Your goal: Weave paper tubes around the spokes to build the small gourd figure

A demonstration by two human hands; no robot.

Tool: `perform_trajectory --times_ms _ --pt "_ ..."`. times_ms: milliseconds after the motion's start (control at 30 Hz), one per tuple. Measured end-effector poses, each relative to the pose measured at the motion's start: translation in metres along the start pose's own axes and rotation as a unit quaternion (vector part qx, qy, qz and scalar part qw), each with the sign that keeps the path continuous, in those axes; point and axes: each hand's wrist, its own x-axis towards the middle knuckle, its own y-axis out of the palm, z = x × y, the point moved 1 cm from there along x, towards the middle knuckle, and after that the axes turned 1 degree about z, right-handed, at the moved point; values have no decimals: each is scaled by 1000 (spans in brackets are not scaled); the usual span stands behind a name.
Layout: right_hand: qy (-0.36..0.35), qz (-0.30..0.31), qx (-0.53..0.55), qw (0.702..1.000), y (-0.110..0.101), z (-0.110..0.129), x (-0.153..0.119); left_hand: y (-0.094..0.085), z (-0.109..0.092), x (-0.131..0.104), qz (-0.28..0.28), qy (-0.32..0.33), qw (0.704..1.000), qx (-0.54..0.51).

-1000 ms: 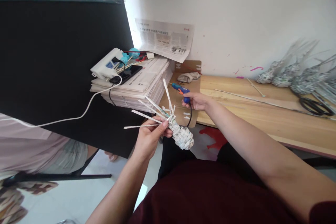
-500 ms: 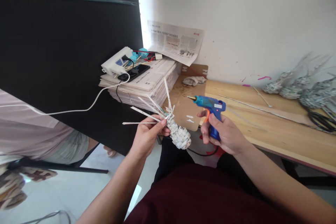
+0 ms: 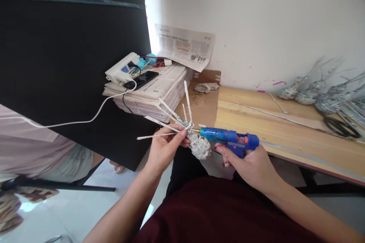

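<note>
My left hand [image 3: 168, 144] is closed around the neck of a small woven newspaper vase [image 3: 200, 146], whose rounded body tilts down to the right. Several loose paper strips [image 3: 187, 100] fan out from its neck, up and to the left. In my right hand [image 3: 248, 165] is a blue hot glue gun [image 3: 228, 138], gripped by its handle and lying level. Its brass tip is at the vase's neck, close to my left fingertips; whether it touches the paper I cannot tell. A clear glue stick trails from the gun's rear.
A stack of newspapers [image 3: 171, 93] holds a white power strip [image 3: 121, 69] and a phone [image 3: 145, 78]. Several woven paper pieces [image 3: 309, 93] and black scissors [image 3: 339, 127] lie on the wooden bench [image 3: 256, 102]. Beside the black panel at left, another person [image 3: 42, 144] sits.
My right hand has turned the glue gun level and brought its tip left and down to the vase's neck. My left hand keeps its hold on the vase.
</note>
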Motion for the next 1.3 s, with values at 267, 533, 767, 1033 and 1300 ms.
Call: perform_trajectory --times_ms 267,533,767,1033,1300 --pt "-158 -43 -173 971 -9 -16 -3 14 -6 -2 -6 -19 1000 17" --pt "-154 -46 -253 954 -15 -14 -5 19 -7 -3 -15 -33 999 15" --pt "-157 -39 -291 943 -16 -14 -6 20 -8 -4 -8 -37 999 18" --pt "-168 -39 -304 937 -17 -14 -8 19 -3 -5 -6 -35 999 10" --pt "-188 -38 -303 933 -16 -16 -9 20 -4 -5 -13 -40 999 7"
